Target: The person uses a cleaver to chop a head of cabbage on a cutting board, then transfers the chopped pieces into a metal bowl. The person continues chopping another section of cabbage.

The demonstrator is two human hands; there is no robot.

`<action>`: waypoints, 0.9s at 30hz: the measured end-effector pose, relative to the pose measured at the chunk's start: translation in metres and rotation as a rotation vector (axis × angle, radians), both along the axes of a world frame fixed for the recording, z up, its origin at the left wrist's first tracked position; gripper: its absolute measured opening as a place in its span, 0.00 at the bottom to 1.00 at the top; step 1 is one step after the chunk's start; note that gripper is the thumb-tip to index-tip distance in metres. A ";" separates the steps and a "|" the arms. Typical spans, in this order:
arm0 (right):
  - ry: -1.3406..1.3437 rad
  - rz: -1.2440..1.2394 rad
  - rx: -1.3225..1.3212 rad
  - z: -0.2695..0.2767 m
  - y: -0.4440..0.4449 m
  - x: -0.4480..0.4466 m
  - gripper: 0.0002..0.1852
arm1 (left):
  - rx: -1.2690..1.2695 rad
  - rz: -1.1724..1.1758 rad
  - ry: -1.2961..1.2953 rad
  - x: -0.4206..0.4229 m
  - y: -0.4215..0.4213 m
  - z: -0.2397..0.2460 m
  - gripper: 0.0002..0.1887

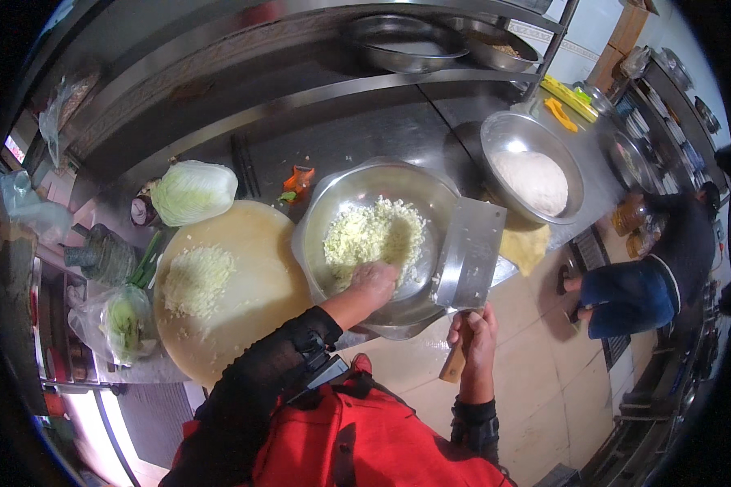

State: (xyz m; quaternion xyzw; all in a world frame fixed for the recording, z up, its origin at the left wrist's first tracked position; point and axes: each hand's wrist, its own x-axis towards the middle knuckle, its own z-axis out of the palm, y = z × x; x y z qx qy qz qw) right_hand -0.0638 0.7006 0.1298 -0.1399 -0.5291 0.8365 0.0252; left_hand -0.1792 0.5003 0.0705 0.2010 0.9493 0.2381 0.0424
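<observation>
My right hand (480, 332) grips the wooden handle (454, 360) of a Chinese cleaver. Its broad steel blade (472, 252) stands over the right rim of a large stainless-steel bowl (310, 213), with a few white bits stuck to it. Inside that bowl lies a heap of finely chopped cabbage (365, 234). My left hand (374, 283) reaches over the near rim to the heap's edge; its fingertips are hidden. A round chopping board (262, 243) to the left carries a second chopped heap (198, 280). Behind the board is a Napa cabbage (192, 192).
A steel bowl of dough (533, 179) stands at the right, beside a yellow cloth (526, 243). An orange peeler (298, 179) lies behind the large bowl. Bagged greens (122, 325) sit left. Steel basins (408, 45) rest on the shelf. Another person (639, 292) bends at far right.
</observation>
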 end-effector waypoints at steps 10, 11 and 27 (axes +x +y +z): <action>0.115 -0.034 0.020 -0.020 0.000 -0.009 0.12 | 0.023 -0.123 0.508 -0.015 -0.028 0.006 0.02; 0.160 -0.039 0.024 -0.022 0.005 -0.014 0.12 | 0.021 -0.140 0.508 -0.021 -0.035 0.006 0.02; 0.110 -0.074 0.056 -0.032 0.032 -0.073 0.13 | 0.148 0.706 0.058 -0.074 -0.140 -0.021 0.15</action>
